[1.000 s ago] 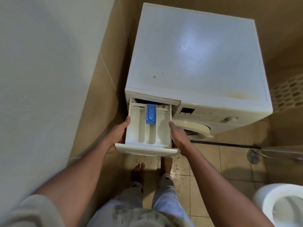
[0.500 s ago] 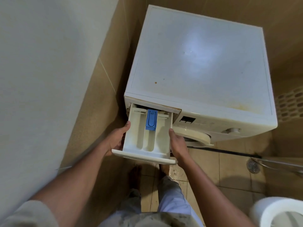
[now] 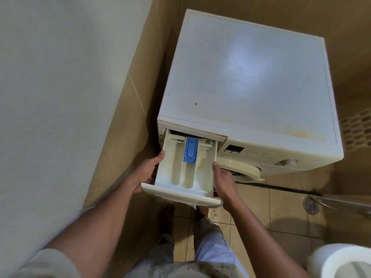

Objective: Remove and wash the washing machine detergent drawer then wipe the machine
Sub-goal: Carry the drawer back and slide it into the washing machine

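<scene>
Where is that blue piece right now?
Head view, centre: the blue piece sits in the drawer's middle channel, towards its back end by the washer's front, between the left hand and right hand holding the drawer's sides.

Left hand (image 3: pixel 147 173): grips the left side wall of the white plastic detergent drawer (image 3: pixel 170 173). The thumb lies along the wall's top edge and points away from the body. The fingers are hidden beneath the drawer.
Right hand (image 3: pixel 222 181): grips the right side wall of the same drawer. The thumb tip is on the top edge. The fingers are out of sight underneath.
Left forearm (image 3: pixel 100 223): bare, stretched forward from the lower left, with the wrist nearly straight.
Right forearm (image 3: pixel 257 233): bare, reaching forward from the lower right.
Left sleeve (image 3: pixel 44 263): pale grey fabric on the upper arm.
Arms together: they converge, with one hand on each side of the drawer.
</scene>
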